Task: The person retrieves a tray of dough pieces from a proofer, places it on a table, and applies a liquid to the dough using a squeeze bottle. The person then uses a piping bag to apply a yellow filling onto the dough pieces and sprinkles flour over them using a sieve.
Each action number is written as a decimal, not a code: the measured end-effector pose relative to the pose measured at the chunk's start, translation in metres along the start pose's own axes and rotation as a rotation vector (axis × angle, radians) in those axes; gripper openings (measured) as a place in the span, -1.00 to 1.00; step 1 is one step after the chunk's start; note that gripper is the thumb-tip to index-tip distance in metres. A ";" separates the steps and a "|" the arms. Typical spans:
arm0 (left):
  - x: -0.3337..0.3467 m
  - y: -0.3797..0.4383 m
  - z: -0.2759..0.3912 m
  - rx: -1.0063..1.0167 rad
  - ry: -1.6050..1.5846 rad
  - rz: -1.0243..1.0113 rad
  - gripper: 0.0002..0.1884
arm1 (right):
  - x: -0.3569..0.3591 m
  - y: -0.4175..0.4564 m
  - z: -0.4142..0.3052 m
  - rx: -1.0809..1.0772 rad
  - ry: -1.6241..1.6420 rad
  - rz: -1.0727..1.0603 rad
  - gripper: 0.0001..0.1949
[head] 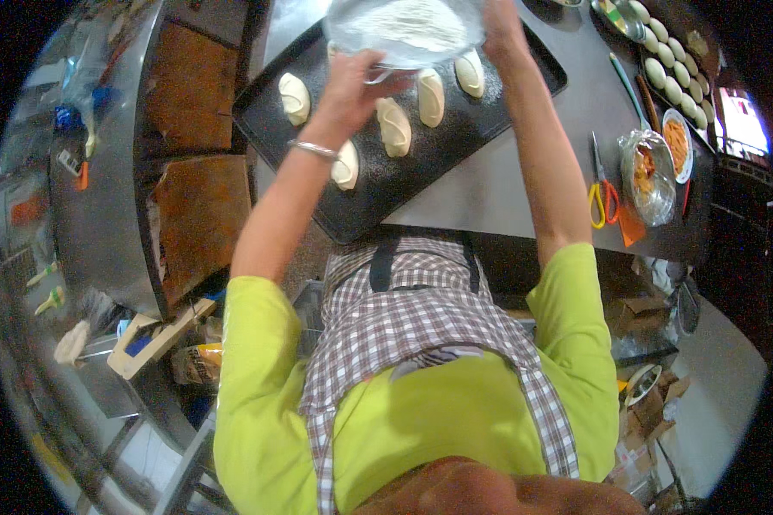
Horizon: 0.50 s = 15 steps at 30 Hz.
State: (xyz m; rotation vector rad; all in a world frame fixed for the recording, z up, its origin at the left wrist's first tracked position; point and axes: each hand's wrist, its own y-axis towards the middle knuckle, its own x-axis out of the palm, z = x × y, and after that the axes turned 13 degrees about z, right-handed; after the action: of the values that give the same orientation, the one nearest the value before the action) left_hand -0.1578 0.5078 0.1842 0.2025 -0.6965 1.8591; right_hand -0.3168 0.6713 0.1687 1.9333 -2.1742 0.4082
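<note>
A round metal sieve (pixel 406 48) holding white flour (pixel 419 24) is held over a dark baking tray (pixel 438 154). My left hand (pixel 357 84), slightly blurred, grips its near-left rim beside a small wire loop. At the opposite side, my right hand (pixel 504 29) is on the sieve's right edge, its fingers partly cut off by the picture's top. Several oblong dough pieces with a curved seam on top lie on the tray, among them one dough piece (pixel 394 127) below the sieve and another (pixel 294 98) at the left. White powder speckles the tray's surface.
Right on the metal table (pixel 489 187) lie scissors (pixel 602 190), an orange scraper (pixel 631 225), a plastic-covered bowl (pixel 647 177) and a plate of orange shreds (pixel 677 147). A tray of pale oval dough pieces (pixel 673 64) stands beyond. Another metal-edged counter (pixel 109 193) runs along the left.
</note>
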 end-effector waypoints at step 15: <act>-0.096 0.005 0.023 -0.027 0.042 0.202 -0.53 | 0.101 -0.011 0.100 -0.308 -0.460 -0.168 -0.58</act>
State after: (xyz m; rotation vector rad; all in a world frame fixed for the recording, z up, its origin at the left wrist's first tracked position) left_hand -0.1289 0.4174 0.1580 0.0773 -0.7350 2.0385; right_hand -0.3148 0.5415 0.1090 2.1561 -2.1292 -0.4168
